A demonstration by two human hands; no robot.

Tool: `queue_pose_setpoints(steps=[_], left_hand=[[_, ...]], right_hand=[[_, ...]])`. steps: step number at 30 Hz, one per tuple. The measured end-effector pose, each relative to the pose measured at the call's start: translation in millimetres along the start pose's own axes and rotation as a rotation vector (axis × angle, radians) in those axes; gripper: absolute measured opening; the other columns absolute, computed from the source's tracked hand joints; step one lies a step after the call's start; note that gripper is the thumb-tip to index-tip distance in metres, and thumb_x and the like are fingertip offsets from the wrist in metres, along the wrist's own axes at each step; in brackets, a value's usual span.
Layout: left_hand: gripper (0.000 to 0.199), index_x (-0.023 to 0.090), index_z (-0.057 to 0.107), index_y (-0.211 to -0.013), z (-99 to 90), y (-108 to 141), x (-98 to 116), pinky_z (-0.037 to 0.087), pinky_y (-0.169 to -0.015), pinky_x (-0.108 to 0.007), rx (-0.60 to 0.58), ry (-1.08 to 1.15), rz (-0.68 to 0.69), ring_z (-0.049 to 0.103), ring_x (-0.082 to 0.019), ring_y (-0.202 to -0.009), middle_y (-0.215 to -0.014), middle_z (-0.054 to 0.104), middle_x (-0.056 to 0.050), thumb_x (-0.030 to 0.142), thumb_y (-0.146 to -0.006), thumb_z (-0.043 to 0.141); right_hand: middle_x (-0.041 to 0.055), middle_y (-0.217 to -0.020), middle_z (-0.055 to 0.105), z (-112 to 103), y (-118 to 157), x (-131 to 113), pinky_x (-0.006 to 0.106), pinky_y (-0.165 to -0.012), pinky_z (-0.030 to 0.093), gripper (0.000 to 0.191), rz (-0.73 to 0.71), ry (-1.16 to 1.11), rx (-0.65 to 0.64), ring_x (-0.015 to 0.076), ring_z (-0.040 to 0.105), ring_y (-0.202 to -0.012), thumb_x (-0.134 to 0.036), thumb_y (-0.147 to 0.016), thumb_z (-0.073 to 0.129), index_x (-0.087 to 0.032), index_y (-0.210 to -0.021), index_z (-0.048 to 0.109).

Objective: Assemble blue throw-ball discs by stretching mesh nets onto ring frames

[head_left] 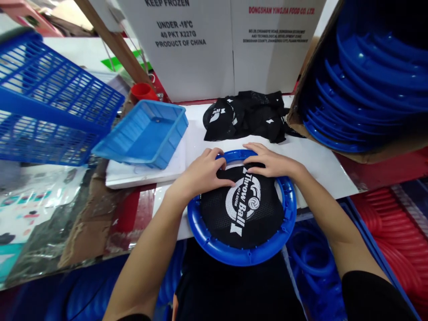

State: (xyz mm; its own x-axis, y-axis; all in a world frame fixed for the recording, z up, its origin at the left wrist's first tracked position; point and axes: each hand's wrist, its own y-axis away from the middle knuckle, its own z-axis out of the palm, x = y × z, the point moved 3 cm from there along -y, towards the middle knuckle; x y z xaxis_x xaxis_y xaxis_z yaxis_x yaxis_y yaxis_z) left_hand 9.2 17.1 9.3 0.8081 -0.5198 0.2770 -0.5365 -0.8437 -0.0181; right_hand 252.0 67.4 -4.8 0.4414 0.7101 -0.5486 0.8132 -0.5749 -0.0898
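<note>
A round blue plastic ring [249, 257] lies at the table's front edge, close to my body. Inside it is a black mesh disc [264, 223] printed with white "Throw Ball" lettering; a gap shows between mesh and rim at the top and right. My left hand [210, 171] is at the ring's upper left, fingers curled at the rim and thumb reaching over the mesh. At the upper right, my right hand [267, 160] straddles the rim, its fingers across the blue plastic and its lowest digit at the mesh edge. The fingertips' undersides are hidden.
Behind the ring lies a pile of black mesh pieces [247, 116]. A light blue tray [143, 133] and a blue basket [56, 98] stand left. Blue plastic rings [361, 89] fill a carton at right. White cartons [214, 67] stand behind; red rings [394, 240] are lower right.
</note>
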Motion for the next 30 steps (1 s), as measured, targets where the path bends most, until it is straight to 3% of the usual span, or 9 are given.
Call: queue_pose_setpoints(steps=[3,7,13,18,22,30], left_hand=[[0.058,0.014,0.076,-0.107,-2.5,2,10,0.056,-0.101,-0.055,-0.003,-0.091,-0.031,0.055,-0.042,-0.128,-0.145,0.057,-0.022,0.066,-0.082,0.082],[0.052,0.013,0.077,-0.113,1.2,5,19,0.057,-0.097,-0.057,-0.008,-0.176,-0.058,0.054,-0.045,-0.129,-0.144,0.058,-0.023,0.060,-0.091,0.076],[0.023,0.016,0.076,-0.097,-1.1,4,-5,0.050,-0.110,-0.054,0.039,0.140,-0.056,0.057,-0.037,-0.130,-0.140,0.063,-0.017,0.039,-0.097,0.070],[0.010,0.020,0.074,-0.085,-4.3,-3,-24,0.053,-0.104,-0.045,0.117,0.432,-0.076,0.067,-0.026,-0.106,-0.110,0.071,-0.008,0.030,-0.089,0.072],[0.008,0.022,0.074,-0.081,-3.9,-5,-23,0.055,-0.093,-0.040,0.110,0.533,-0.152,0.069,-0.023,-0.092,-0.090,0.075,-0.004,0.028,-0.086,0.072],[0.012,0.021,0.076,-0.083,-7.9,-2,-29,0.057,-0.094,-0.039,0.170,0.631,-0.260,0.072,-0.023,-0.093,-0.091,0.080,-0.004,0.032,-0.085,0.072]], right_hand=[[0.0082,-0.167,0.047,-1,-1,-3,0.062,-0.131,0.029,0.011,0.034,-0.026,-0.045,0.0342,0.034,-0.160,-0.034,-0.094,0.074,-0.025,-0.101,0.076],[0.0085,-0.167,0.047,-4,-3,-4,0.060,-0.128,0.034,0.008,0.091,-0.124,-0.060,0.0339,0.040,-0.157,-0.028,-0.091,0.077,-0.023,-0.089,0.070],[0.0132,-0.162,0.052,-5,-2,0,0.059,-0.127,0.034,0.015,0.117,-0.166,-0.015,0.0343,0.046,-0.152,-0.036,-0.094,0.073,-0.023,-0.101,0.074],[0.0103,-0.160,0.055,-7,-1,4,0.058,-0.128,0.033,0.020,0.112,-0.181,-0.058,0.0342,0.047,-0.152,-0.044,-0.091,0.075,-0.024,-0.091,0.076],[0.0110,-0.151,0.065,-11,-1,9,0.057,-0.124,0.038,0.023,0.152,-0.276,0.008,0.0340,0.059,-0.140,-0.044,-0.083,0.081,-0.023,-0.083,0.073],[0.0120,-0.136,0.076,-11,-1,16,0.057,-0.116,0.044,0.021,0.225,-0.441,0.192,0.0324,0.068,-0.128,-0.043,-0.088,0.071,-0.022,-0.085,0.070]])
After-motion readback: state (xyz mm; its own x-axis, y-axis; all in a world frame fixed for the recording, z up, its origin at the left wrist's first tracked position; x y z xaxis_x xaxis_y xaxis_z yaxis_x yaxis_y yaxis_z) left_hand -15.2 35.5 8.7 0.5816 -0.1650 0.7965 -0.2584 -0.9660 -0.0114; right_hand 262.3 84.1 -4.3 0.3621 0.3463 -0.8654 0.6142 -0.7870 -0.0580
